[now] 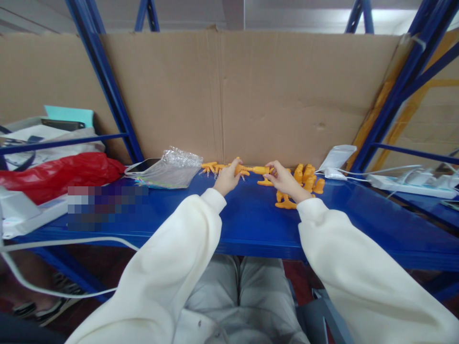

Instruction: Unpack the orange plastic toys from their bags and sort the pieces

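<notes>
My left hand (228, 179) reaches to the back of the blue shelf, its fingers pinched on an orange plastic part (244, 171). Small metal springs show below the orange pieces near it. To the right, my right hand (284, 180) has thumb and fingers curled at the end of an orange cylinder-shaped part (259, 169). The two held parts are nearly in line, and whether they touch is too small to tell. Branched orange pieces (211, 166) lie left of my left hand. Rounded orange pieces (308, 176) are grouped beyond my right wrist, with a flat orange piece (286, 204) nearer me.
A clear plastic bag (172, 172) lies at back left, near a red plastic bag (68, 174). A white device with cable (335, 162) and a white power strip (412, 185) are on the right. Cardboard (279, 95) closes the back, between blue posts.
</notes>
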`<state>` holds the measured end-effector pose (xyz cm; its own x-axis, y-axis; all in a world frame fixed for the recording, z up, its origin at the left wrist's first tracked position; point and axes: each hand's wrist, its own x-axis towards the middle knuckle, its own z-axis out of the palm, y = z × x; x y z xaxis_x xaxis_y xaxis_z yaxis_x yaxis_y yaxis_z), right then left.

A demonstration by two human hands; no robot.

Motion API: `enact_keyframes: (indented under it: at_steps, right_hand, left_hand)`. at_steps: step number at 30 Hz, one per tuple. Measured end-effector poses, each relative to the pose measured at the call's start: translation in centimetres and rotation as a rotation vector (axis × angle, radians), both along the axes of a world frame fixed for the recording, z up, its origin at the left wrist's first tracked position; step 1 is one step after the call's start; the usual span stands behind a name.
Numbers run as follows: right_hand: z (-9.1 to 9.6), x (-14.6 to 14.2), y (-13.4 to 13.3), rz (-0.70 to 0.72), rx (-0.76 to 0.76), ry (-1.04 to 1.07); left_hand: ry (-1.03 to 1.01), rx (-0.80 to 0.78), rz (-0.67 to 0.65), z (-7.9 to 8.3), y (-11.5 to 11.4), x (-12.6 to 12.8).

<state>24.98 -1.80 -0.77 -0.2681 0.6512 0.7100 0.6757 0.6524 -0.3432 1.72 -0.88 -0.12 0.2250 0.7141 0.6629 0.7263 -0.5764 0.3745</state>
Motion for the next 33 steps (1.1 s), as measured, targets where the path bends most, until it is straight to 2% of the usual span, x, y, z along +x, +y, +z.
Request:
enact_keyframes:
  at_steps: [7, 11, 14, 22, 25, 28, 30, 33]
  right_hand:
    - [0.7, 0.9, -0.3, -0.002, 0.157, -0.172]
    - [1.1, 1.8, -0.6, -0.087, 0.238, -0.181]
    - [1.4, 2.8, -0.6, -0.194, 0.276, -0.091]
    - [2.6, 7.5, 0.0, -0.641, 0.287, 0.205]
    - [3.0, 9.5, -1.3, -0.838, 0.168, 0.237]
    - [3.6, 10.5, -3.4, -1.085, -0.094, 0.170]
    - [3.9, 10.7, -4.5, -1.152, -0.280, 0.122]
    - [4.0, 11.2, -5.0, -1.176, -0.511, 0.085]
  left_hand:
    - [-0.032, -0.115, 0.012, 0.2, -0.2, 0.2]
    - [-0.038, -0.147, 0.059, 0.1, 0.1, -0.5]
    - [-0.042, -0.145, 0.070, 0.0, 0.3, -0.8]
    - [-0.047, -0.162, 0.032, 0.0, -0.3, -0.4]
    - [-0.051, -0.129, 0.032, -0.1, -0.2, -0.3]
    - [-0.041, -0.105, 0.024, -0.4, 0.1, -0.4]
    - [-0.035, -0.098, 0.001, -0.6, 0.4, -0.5]
    - [-0.028, -0.091, -0.019, -0.7, 0.7, -0.6]
